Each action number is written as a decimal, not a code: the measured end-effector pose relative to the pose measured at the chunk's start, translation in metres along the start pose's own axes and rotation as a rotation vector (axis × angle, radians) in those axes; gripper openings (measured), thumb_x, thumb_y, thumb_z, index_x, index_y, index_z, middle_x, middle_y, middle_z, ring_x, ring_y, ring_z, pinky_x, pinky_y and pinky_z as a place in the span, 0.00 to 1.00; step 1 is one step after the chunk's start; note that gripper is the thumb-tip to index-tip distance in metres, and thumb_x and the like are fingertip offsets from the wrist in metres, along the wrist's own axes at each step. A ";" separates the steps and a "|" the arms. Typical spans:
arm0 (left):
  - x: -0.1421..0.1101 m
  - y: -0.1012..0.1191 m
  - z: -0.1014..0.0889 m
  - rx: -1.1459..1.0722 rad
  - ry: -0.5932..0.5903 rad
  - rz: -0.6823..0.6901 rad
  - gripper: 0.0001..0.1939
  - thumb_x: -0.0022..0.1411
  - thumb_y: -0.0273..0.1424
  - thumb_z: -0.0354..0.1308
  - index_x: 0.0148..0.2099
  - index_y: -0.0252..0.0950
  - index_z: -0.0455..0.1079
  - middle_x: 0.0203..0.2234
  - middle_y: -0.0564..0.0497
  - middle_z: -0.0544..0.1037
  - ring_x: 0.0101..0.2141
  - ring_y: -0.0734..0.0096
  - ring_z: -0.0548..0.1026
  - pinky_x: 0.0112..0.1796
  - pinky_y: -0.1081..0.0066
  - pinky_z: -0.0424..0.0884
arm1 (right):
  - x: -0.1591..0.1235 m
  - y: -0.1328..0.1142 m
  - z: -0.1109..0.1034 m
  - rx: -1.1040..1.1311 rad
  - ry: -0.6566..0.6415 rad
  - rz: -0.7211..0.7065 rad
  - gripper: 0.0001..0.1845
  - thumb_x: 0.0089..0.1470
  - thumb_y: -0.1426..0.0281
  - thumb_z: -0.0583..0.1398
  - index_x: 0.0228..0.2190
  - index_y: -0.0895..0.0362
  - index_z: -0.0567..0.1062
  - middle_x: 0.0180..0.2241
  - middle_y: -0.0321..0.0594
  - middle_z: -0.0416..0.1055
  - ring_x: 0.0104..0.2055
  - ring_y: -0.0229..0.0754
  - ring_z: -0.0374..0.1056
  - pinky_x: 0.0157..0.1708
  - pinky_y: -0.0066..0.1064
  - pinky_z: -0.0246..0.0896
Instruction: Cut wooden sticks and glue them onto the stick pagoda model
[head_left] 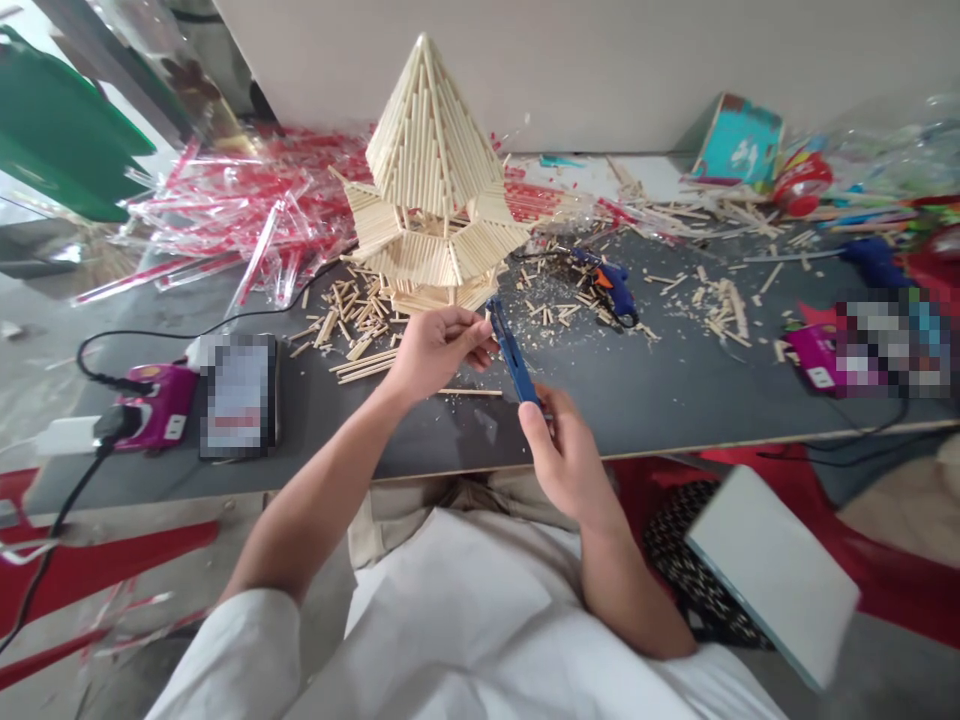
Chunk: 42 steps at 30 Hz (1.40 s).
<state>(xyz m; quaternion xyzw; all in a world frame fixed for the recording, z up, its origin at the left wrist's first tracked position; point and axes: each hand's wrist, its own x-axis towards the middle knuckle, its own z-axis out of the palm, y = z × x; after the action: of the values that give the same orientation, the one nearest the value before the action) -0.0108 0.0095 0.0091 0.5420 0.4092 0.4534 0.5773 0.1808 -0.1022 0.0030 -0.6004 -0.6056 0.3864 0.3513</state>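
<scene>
My right hand (562, 450) is closed around the lower end of a blue utility knife (514, 352), which points up and away from me. Close beside its tip, my left hand (442, 350) has thumb and fingers pinched together. Whatever lies between those fingers is too small to make out. Just beyond both hands stands a model tower (435, 150) built of thin wooden sticks, with a pointed roof over a flared lower roof. Loose long sticks (365, 367) lie left of my left hand, and a single stick (470, 392) lies beneath it.
Short stick pieces (352, 310) and crumbs litter the dark table (637, 400). Red-and-clear plastic wrappers (277, 215) heap at the back left. A blue glue gun (616, 290) lies to the right. A phone (238, 395) and a purple power adapter (156, 405) with cables sit left.
</scene>
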 end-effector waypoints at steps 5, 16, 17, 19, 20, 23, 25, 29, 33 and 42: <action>-0.002 0.005 -0.005 0.060 -0.022 -0.023 0.26 0.58 0.52 0.69 0.36 0.31 0.74 0.26 0.46 0.82 0.22 0.72 0.79 0.26 0.73 0.79 | 0.000 -0.003 -0.001 -0.042 -0.020 -0.006 0.27 0.68 0.49 0.52 0.56 0.53 0.71 0.50 0.48 0.73 0.53 0.49 0.70 0.56 0.42 0.63; -0.001 0.002 -0.011 0.125 0.028 -0.008 0.21 0.62 0.46 0.68 0.35 0.31 0.74 0.24 0.46 0.81 0.20 0.74 0.77 0.23 0.75 0.77 | 0.009 0.013 0.006 0.095 -0.042 0.026 0.26 0.66 0.47 0.56 0.53 0.54 0.72 0.43 0.43 0.75 0.43 0.45 0.71 0.46 0.37 0.66; -0.001 0.001 -0.010 0.126 0.033 -0.004 0.20 0.62 0.46 0.68 0.35 0.31 0.74 0.24 0.47 0.81 0.20 0.74 0.77 0.22 0.74 0.77 | 0.011 0.014 0.007 0.102 -0.039 0.024 0.26 0.65 0.47 0.56 0.52 0.54 0.72 0.42 0.42 0.74 0.42 0.44 0.71 0.44 0.36 0.66; -0.001 0.000 -0.009 0.126 0.049 0.008 0.19 0.63 0.45 0.68 0.35 0.32 0.73 0.24 0.47 0.81 0.20 0.74 0.77 0.22 0.74 0.77 | 0.013 0.016 0.007 0.095 -0.037 0.009 0.25 0.65 0.47 0.56 0.49 0.54 0.73 0.40 0.40 0.74 0.39 0.43 0.70 0.42 0.36 0.65; -0.001 -0.001 -0.008 0.127 0.059 0.015 0.19 0.63 0.44 0.68 0.35 0.32 0.73 0.24 0.48 0.81 0.20 0.74 0.77 0.22 0.74 0.77 | 0.014 0.017 0.006 0.088 -0.036 0.001 0.24 0.65 0.47 0.56 0.47 0.54 0.73 0.38 0.40 0.73 0.38 0.43 0.70 0.40 0.35 0.64; -0.001 -0.002 -0.005 0.131 0.095 0.030 0.15 0.64 0.40 0.67 0.36 0.33 0.72 0.24 0.49 0.80 0.20 0.75 0.77 0.22 0.75 0.76 | 0.015 0.016 0.006 0.040 -0.026 -0.016 0.23 0.66 0.47 0.55 0.44 0.54 0.73 0.34 0.38 0.72 0.35 0.43 0.69 0.38 0.35 0.63; -0.001 -0.003 -0.002 0.131 0.110 0.032 0.14 0.65 0.39 0.67 0.36 0.33 0.71 0.23 0.49 0.80 0.19 0.75 0.76 0.22 0.75 0.75 | 0.017 0.016 0.006 -0.005 -0.014 -0.028 0.23 0.66 0.48 0.55 0.43 0.54 0.73 0.33 0.38 0.72 0.35 0.43 0.69 0.38 0.35 0.62; 0.000 -0.006 0.000 0.141 0.110 0.046 0.12 0.67 0.36 0.64 0.36 0.34 0.68 0.23 0.51 0.79 0.19 0.75 0.76 0.21 0.75 0.73 | 0.020 0.017 0.006 -0.064 -0.005 -0.060 0.22 0.67 0.49 0.54 0.37 0.54 0.73 0.32 0.39 0.72 0.35 0.44 0.68 0.38 0.36 0.61; -0.001 -0.012 -0.001 0.378 0.090 0.142 0.12 0.72 0.36 0.54 0.35 0.36 0.66 0.22 0.54 0.78 0.18 0.76 0.74 0.22 0.76 0.70 | 0.023 0.018 0.008 -0.089 0.003 -0.095 0.23 0.68 0.50 0.53 0.31 0.54 0.71 0.31 0.40 0.71 0.33 0.42 0.67 0.36 0.36 0.60; -0.005 -0.012 0.000 0.632 0.078 0.352 0.18 0.76 0.37 0.47 0.32 0.37 0.64 0.21 0.53 0.77 0.22 0.75 0.73 0.27 0.73 0.67 | 0.019 0.015 0.009 -0.207 0.030 -0.165 0.22 0.70 0.53 0.51 0.31 0.54 0.70 0.31 0.39 0.68 0.35 0.43 0.65 0.38 0.36 0.55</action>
<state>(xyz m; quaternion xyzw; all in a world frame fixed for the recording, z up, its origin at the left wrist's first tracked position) -0.0111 0.0043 -0.0028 0.7382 0.4512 0.4172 0.2782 0.1786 -0.0835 -0.0150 -0.5875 -0.6842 0.2823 0.3270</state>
